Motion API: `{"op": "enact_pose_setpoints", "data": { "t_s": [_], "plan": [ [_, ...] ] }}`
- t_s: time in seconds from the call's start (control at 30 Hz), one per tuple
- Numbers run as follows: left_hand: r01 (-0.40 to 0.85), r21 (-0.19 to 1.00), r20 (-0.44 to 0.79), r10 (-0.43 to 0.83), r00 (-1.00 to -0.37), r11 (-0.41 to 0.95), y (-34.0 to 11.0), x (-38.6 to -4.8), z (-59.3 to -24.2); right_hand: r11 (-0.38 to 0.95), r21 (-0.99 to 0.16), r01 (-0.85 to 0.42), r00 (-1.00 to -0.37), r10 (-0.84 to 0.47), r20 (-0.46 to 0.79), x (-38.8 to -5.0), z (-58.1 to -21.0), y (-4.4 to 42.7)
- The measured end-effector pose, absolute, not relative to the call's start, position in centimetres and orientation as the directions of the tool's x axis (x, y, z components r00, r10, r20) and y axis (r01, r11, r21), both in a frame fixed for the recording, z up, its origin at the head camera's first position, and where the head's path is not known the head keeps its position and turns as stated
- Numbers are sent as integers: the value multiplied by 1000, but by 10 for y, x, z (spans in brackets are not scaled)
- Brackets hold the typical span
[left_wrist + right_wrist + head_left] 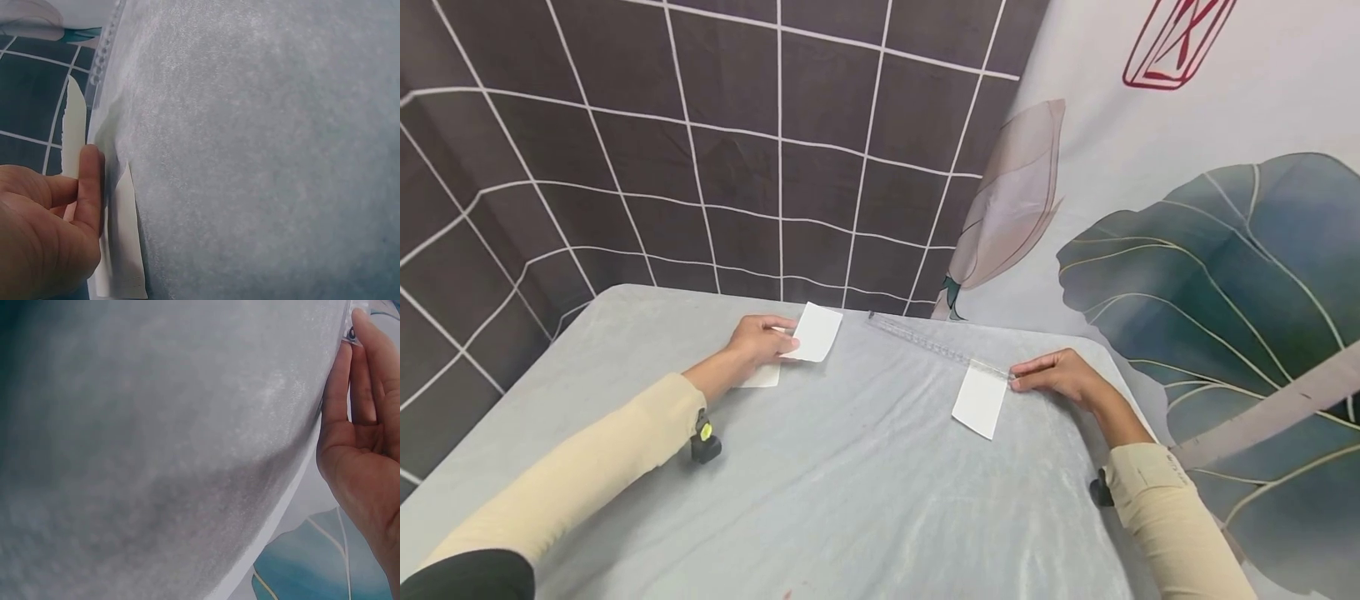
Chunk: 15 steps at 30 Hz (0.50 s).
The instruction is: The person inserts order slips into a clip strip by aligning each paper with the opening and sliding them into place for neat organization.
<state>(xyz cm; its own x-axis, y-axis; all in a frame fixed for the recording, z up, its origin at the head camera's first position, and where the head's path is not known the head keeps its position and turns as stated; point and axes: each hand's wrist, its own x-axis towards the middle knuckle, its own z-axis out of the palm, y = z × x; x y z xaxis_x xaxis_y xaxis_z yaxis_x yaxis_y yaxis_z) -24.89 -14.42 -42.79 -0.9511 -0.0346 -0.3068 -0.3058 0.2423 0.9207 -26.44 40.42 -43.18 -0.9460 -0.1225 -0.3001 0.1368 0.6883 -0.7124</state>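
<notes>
One ruler (925,340), pinched at its end

The ruler is clear and thin, and it slants along the far part of the table (865,492). I cannot tell whether its whole length rests on the cloth. Its nearer end is between the thumb and the fingers of the right hand (1060,372); these fingers are almost straight, and their tips are closed upon the ruler. By the right-wrist view, a small hole shows at this end, close to the thumb.

Just beside these fingertips is the right paper (981,402), white, its upper edge along the ruler and its lower part spread toward the person.

Near the other end of the ruler, but apart from it, the left hand (760,340) pinches the upper paper (816,333) between thumb and fingers, with only a narrow opening. This paper is raised and tilted over the table. By the left-wrist view, one of its edges looks ragged. Partly under this hand, the lower paper (763,377) lies on the table.

Both arms wear cream sleeves, the left sleeve (602,458) and the right sleeve (1180,517). Behind the table hangs a dark backdrop (730,212) with white grid lines; beside it is a pale curtain (1120,142) with a big blue-green leaf (1232,283).
</notes>
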Motion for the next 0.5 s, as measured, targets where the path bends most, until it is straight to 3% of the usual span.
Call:
{"op": "enact_pose_setpoints", "data": {
  "t_s": [0.5],
  "plan": [
    [-294,933,-300,-1,-954,210,-142,-251,-429,686,-714,142,-943,-127,-309,-265,-431,405]
  ]
}}
